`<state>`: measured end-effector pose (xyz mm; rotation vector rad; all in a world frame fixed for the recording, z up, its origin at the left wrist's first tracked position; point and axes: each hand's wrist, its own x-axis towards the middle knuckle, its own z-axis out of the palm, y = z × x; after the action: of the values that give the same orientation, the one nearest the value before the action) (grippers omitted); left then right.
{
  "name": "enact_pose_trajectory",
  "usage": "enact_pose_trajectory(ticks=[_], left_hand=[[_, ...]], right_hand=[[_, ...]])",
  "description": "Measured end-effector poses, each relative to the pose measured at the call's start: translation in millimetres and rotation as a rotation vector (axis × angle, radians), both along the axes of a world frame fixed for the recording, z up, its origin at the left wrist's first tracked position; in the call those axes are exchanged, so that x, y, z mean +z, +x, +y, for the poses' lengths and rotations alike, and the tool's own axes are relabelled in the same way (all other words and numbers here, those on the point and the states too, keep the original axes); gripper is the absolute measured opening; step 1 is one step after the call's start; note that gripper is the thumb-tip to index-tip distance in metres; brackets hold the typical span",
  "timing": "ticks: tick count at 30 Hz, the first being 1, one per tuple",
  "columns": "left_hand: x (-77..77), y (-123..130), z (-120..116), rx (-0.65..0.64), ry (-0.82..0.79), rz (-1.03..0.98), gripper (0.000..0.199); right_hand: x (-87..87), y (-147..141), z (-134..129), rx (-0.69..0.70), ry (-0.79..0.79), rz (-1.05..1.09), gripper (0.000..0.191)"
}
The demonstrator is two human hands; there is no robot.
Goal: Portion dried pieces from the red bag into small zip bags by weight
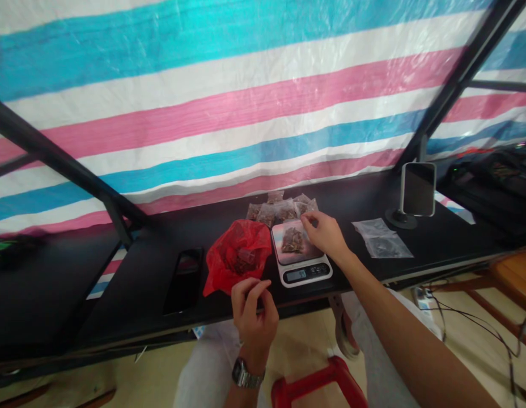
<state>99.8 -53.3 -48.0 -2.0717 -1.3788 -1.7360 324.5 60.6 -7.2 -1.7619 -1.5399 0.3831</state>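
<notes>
A small clear bag of brown dried pieces (292, 241) lies on the steel plate of a white digital scale (308, 274), whose display is lit. My right hand (326, 233) is over the scale's right side. Its thumb and forefinger come together in a pinch near the bag; whether anything is between them is too small to see. In front of a red plastic bag (216, 258) is my left hand (255, 317), its fingers loosely bent and apart, holding nothing. Inside the red bag are more brown pieces and a clear scoop-like plastic piece (246, 256), partly hidden.
Several filled clear bags (285, 211) sit behind the scale. Flat clear bags (382, 239) lie to the right, beside a phone-like device on a stand (418, 190). A black phone (184, 280) rests at left on the black table (131, 289). Below is a red stool (316, 379).
</notes>
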Motion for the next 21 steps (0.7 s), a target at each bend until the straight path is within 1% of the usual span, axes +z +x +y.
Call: enact_pose_trajectory(ticks=[3, 7, 10, 12, 15, 16, 18, 20, 21], left_hand=[[0.2, 2, -4, -0.032, 0.002, 0.005, 0.029], [0.6, 0, -5, -0.053, -0.011, -0.002, 0.029], [-1.2, -4, -4, -0.074, -0.038, -0.020, 0.028], [-3.1, -6, -4, -0.083, -0.069, -0.064, 0.026], [-5.1, -8, -4, -0.118, -0.196, -0.250, 0.021], [-5.4, -9, -4, -0.151, -0.253, -0.333, 0.025], [-5.7, -12, -4, -0.255, -0.367, -0.480, 0.048], [-6.1, -15, -4, -0.383, -0.488, -0.597, 0.071], [-6.2, -17, -5, -0.437, -0.555, -0.658, 0.076]], right_hand=[[1.4, -1, 1, -0.007, -0.008, 0.006, 0.023], [0.0, -4, 4, 0.035, -0.019, 0.032, 0.024], [2.9, -5, 4, 0.067, 0.039, 0.102, 0.025], [10.9, -6, 1, 0.163, 0.104, 0.203, 0.025], [31.2, -13, -10, 0.430, 0.146, 0.419, 0.026], [38.4, -18, -15, 0.515, 0.138, 0.476, 0.025], [49.8, -33, -28, 0.647, 0.102, 0.535, 0.019], [54.9, -55, -41, 0.716, 0.061, 0.538, 0.013], [54.9, -67, -46, 0.743, 0.043, 0.531, 0.011]])
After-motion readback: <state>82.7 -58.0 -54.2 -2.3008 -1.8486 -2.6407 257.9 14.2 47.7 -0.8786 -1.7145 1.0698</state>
